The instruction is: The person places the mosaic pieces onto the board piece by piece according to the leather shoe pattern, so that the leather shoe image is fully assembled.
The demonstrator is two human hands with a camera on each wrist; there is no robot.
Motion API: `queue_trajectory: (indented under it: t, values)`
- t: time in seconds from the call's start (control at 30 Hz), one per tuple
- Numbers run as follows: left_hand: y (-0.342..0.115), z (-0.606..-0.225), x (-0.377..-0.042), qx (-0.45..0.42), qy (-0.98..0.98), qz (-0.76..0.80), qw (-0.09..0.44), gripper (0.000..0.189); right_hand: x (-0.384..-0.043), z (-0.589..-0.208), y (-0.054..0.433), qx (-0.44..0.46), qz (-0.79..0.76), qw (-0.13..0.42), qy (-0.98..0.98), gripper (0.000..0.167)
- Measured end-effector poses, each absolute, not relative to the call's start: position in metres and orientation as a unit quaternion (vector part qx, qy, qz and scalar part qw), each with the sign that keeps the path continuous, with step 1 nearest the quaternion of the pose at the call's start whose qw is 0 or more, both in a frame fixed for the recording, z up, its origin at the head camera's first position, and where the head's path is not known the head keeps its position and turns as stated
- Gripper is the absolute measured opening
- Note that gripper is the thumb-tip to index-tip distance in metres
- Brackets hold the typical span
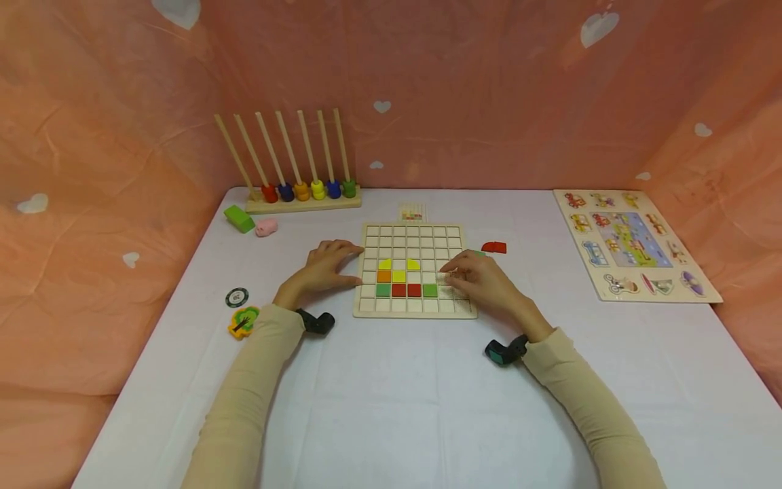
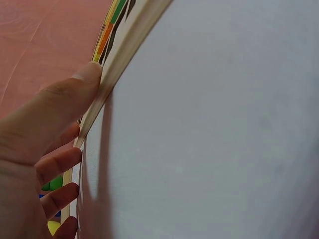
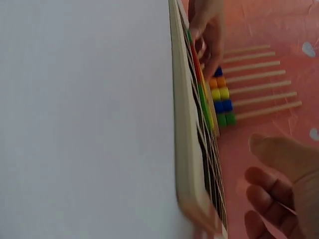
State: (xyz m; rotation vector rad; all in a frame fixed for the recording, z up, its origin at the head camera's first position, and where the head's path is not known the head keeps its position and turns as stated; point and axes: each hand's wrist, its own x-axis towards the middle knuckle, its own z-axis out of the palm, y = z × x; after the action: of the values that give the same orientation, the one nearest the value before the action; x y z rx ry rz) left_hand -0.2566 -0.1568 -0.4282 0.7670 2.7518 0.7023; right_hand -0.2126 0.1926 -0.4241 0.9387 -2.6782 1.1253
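Observation:
A wooden grid board (image 1: 415, 309) lies flat on the table. Several coloured tiles sit in its cells: yellow quarter-round pieces (image 1: 413, 265), an orange square (image 1: 383, 276), a yellow square (image 1: 399, 276), red squares (image 1: 399, 291) and green ones (image 1: 430, 291). At the board's left edge, my left hand (image 1: 326, 265) touches the rim with thumb and fingertips spread apart. My right hand (image 1: 482, 282) hovers over the board's right side. In the right wrist view, its thumb (image 3: 279, 152) and fingers are bent loosely and apart, with nothing visible between them.
Red pieces (image 1: 495, 247) lie right of the board, and a small pattern card (image 1: 413, 212) behind it. A peg abacus (image 1: 305, 204), green block (image 1: 239, 219), pink piece (image 1: 266, 227), round chip (image 1: 237, 297) and tree piece (image 1: 243, 322) are left. A picture puzzle (image 1: 635, 244) lies far right.

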Motion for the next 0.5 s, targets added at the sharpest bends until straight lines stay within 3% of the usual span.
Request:
queue_trajectory:
  t: [0.23,0.5]
  values:
    - [-0.157,-0.427,-0.255,0.255,0.931,0.239,0.102,0.069,-0.221,-0.415,0.220,0.304,0.360,0.102,-0.876,0.021]
    - [-0.156,-0.429,-0.257,0.259,0.932,0.234,0.101,0.069,-0.219,-0.408,0.249,0.276,0.345,0.100,-0.891,0.024]
